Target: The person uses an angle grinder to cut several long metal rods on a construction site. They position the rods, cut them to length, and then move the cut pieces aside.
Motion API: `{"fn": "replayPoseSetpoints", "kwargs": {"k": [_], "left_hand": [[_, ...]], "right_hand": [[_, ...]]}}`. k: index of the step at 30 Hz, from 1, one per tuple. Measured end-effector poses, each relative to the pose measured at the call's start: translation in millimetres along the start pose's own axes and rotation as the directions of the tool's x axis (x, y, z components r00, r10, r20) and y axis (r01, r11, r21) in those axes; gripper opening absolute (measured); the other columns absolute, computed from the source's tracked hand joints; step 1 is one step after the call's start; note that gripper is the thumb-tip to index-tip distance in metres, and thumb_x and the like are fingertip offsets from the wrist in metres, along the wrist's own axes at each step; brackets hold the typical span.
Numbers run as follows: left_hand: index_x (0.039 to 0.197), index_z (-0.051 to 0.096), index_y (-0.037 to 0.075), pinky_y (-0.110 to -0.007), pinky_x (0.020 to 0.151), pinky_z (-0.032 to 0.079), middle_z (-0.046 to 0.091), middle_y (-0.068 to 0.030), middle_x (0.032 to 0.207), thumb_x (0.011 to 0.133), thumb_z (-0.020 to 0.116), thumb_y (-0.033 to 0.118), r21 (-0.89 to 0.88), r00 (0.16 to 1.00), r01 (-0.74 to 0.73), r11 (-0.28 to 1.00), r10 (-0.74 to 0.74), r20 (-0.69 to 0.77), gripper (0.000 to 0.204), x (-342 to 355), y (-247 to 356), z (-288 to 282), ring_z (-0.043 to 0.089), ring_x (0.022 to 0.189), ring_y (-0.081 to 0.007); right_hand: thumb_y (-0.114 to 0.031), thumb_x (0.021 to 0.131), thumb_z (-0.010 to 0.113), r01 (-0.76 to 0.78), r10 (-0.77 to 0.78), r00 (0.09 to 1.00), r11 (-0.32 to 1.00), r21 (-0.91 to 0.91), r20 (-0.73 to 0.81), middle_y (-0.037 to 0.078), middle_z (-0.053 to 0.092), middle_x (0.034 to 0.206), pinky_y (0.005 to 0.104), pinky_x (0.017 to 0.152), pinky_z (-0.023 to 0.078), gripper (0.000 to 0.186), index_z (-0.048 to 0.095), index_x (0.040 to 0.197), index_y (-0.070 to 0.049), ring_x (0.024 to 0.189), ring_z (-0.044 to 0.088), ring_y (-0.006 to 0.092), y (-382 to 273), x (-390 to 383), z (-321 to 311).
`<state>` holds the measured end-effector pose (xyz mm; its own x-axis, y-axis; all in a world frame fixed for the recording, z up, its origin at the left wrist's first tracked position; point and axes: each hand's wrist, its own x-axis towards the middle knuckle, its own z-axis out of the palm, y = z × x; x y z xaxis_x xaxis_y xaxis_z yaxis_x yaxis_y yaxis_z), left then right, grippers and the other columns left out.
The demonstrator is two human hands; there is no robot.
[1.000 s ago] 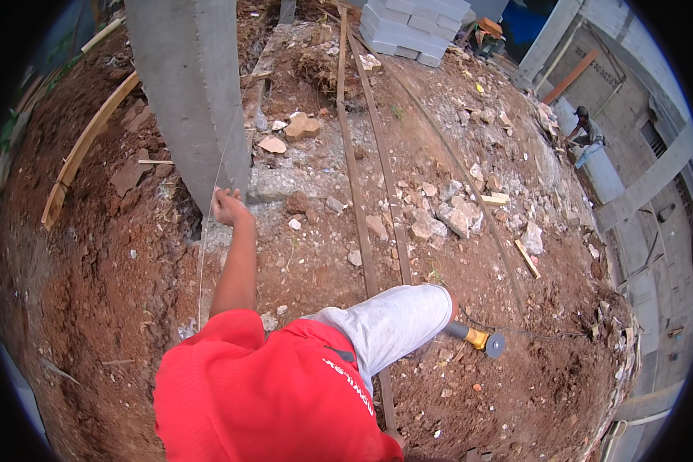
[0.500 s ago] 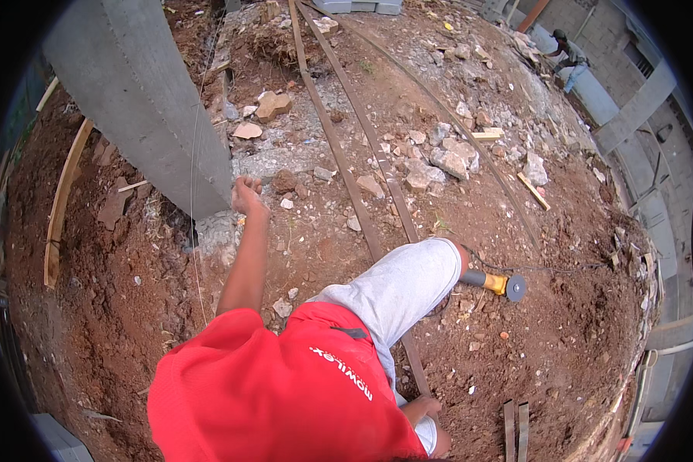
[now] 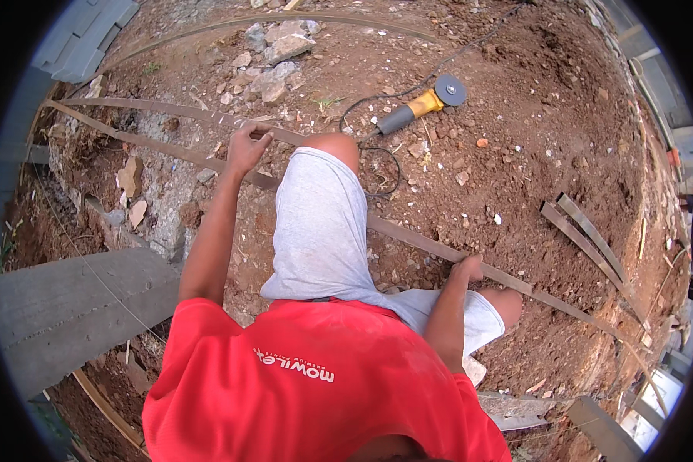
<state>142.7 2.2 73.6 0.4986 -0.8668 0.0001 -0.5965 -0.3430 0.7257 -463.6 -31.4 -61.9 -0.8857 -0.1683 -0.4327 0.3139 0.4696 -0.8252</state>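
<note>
My left hand (image 3: 248, 148) is closed at the farther of two long, flat brown bars (image 3: 173, 109), its thumb and fingers curled about the edge. Crossing in front of me, the nearer bar (image 3: 416, 237) runs under my bent leg toward the right. My right hand (image 3: 467, 269) is closed on that bar beside my right knee, its fingertips partly hidden. An angle grinder (image 3: 422, 106) with a yellow body, dark grip and grey disc lies on the soil beyond my left knee. Its black cable (image 3: 399, 175) loops close to the bars.
Two short flat bars (image 3: 585, 235) lie at the right. Broken rubble (image 3: 285, 50) is scattered on the red soil ahead. A grey concrete column (image 3: 85, 296) stands at the left, a thin line crossing it. Grey blocks (image 3: 85, 38) are stacked at the far left.
The view has swung right. My left hand, raised beside the column before, is now down at the farther bar. My right hand stays low at the nearer bar.
</note>
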Motion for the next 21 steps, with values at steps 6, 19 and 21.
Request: {"fn": "replayPoseSetpoints", "kwargs": {"k": [6, 19, 21], "left_hand": [[0.138, 0.065, 0.021, -0.053, 0.112, 0.046, 0.055, -0.0241, 0.147, 0.079, 0.085, 0.036, 0.442, 0.898, -0.348, 0.827, 0.158, 0.411, 0.065, 77.7, -17.2, 54.9, 0.051, 0.138, -0.0463], [0.125, 0.071, 0.008, -0.049, 0.096, 0.050, 0.073, -0.0232, 0.109, 0.079, 0.080, 0.040, 0.483, 0.788, -0.439, 0.757, 0.067, 0.612, 0.057, 100.4, -69.2, 79.8, 0.069, 0.104, -0.0386], [0.123, 0.070, 0.007, -0.048, 0.094, 0.050, 0.073, -0.0226, 0.106, 0.078, 0.080, 0.038, 0.479, 0.782, -0.441, 0.760, 0.063, 0.620, 0.056, 100.4, -64.0, 77.3, 0.069, 0.102, -0.0376]], "right_hand": [[-0.031, 0.087, 0.079, 0.075, -0.104, 0.984, 0.978, -0.193, -0.142, 0.037, 0.063, 0.122, 0.0538, 0.103, 0.049, 0.072, 0.044, 0.130, 0.015, 0.114, 0.065, 0.0500, 9.1, 21.9, 3.0], [-0.030, 0.082, 0.079, 0.028, -0.096, 0.961, 0.967, -0.254, -0.258, 0.029, 0.071, 0.112, 0.0535, 0.098, 0.052, 0.056, 0.056, 0.119, 0.005, 0.107, 0.069, 0.0470, 5.8, 7.7, 6.7], [-0.030, 0.082, 0.079, 0.030, -0.102, 0.964, 0.960, -0.277, -0.247, 0.029, 0.071, 0.112, 0.0535, 0.097, 0.052, 0.056, 0.056, 0.119, 0.005, 0.107, 0.069, 0.0470, 2.5, 4.4, 6.4]]}}
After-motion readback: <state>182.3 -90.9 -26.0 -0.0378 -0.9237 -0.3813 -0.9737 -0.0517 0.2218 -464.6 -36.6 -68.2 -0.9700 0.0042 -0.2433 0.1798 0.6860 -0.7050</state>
